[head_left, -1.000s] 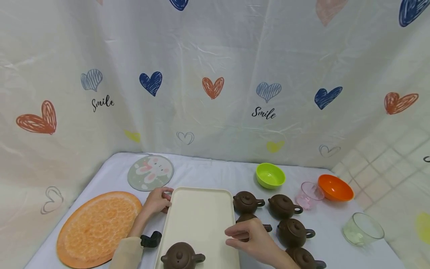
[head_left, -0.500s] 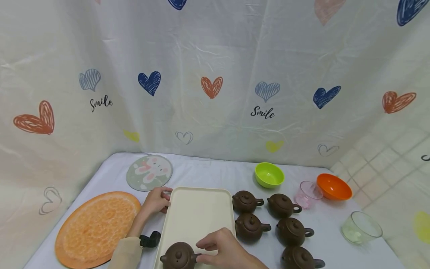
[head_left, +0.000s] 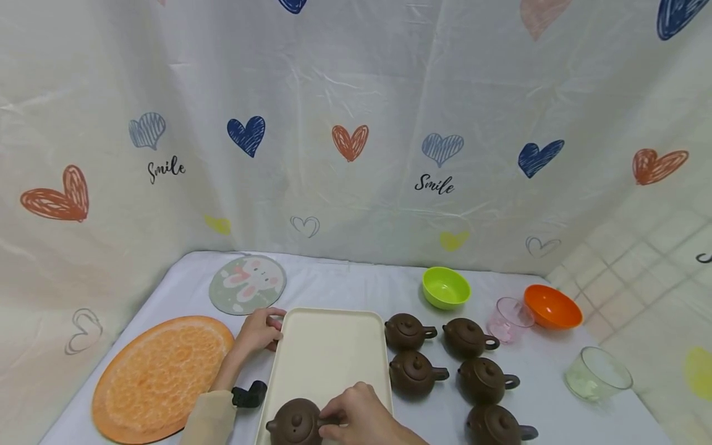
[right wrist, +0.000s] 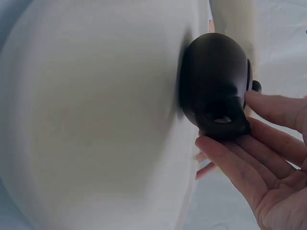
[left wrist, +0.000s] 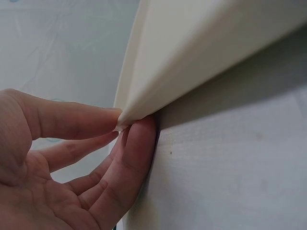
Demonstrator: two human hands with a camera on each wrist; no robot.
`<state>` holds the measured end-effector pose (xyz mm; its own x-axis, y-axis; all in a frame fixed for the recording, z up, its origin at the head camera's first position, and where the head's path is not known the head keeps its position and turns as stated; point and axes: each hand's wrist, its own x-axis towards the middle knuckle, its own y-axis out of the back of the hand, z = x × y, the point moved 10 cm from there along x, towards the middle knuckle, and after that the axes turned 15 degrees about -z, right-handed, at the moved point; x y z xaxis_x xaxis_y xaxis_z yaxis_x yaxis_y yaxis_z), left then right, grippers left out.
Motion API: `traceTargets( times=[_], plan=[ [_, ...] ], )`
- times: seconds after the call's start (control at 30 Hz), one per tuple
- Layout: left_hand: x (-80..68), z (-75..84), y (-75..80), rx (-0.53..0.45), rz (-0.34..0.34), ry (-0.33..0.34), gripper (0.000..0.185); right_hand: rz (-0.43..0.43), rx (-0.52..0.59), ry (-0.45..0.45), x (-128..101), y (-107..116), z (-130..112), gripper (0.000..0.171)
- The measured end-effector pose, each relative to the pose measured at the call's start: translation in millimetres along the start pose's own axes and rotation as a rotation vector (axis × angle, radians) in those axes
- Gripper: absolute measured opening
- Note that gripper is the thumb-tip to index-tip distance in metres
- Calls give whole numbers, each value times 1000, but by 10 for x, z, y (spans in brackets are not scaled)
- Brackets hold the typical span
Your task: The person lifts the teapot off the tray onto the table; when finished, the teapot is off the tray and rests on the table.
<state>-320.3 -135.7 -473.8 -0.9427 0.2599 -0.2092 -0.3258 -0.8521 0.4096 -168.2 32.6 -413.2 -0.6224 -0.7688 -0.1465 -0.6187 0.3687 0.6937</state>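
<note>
My left hand [head_left: 260,330] pinches the left rim of a cream rectangular tray [head_left: 334,352]; in the left wrist view thumb and fingers meet on the tray's edge [left wrist: 158,91]. Near the tray's front end sits a dark brown lidded teapot [head_left: 296,422], its spout pointing left. My right hand [head_left: 361,417] is at the teapot's right side, with thumb and fingers about its handle [head_left: 329,421]. Seen from the right wrist, the teapot [right wrist: 213,72] rests on the tray, and the fingers [right wrist: 235,165] lie around the handle.
Several matching brown teapots [head_left: 414,374] stand right of the tray. Behind them are a green bowl [head_left: 446,289], a pink cup [head_left: 508,321] and an orange bowl [head_left: 553,309], with a clear glass [head_left: 597,375] farther right. A round orange mat [head_left: 164,377] and a rabbit mat [head_left: 247,285] lie left.
My right hand has moved left and down from beside the right-hand teapots, across the tray, and now holds the front teapot's handle. The left hand stays at the tray's rim.
</note>
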Motion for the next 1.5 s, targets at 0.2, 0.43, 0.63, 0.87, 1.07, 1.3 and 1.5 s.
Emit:
traceTargets(
  times=[0.2, 0.43, 0.63, 0.87, 1.07, 1.3, 1.5],
  plan=[
    [-8, 10, 6, 0, 3, -2, 47, -1, -49, -54, 18, -10, 41, 7],
    [-14, 6, -3, -6, 2, 0, 47, -27, -48, -82, 37, -45, 75, 6],
    [-12, 7, -5, -2, -1, -6, 47, 17, -122, 21, 1, 10, 14, 6],
    [-16, 0, -8, -4, 0, -6, 47, 10, 63, 9, -225, 200, 130, 9],
    [-5, 9, -5, -14, 1, -18, 47, 20, 189, -95, -623, 483, 380, 12],
    [-6, 37, 1, -5, 4, -17, 47, 3, 151, -272, -1128, 655, 809, 16],
    [-19, 30, -7, -3, 7, -11, 47, -2, 160, -323, -1359, 680, 1017, 18]
  ],
)
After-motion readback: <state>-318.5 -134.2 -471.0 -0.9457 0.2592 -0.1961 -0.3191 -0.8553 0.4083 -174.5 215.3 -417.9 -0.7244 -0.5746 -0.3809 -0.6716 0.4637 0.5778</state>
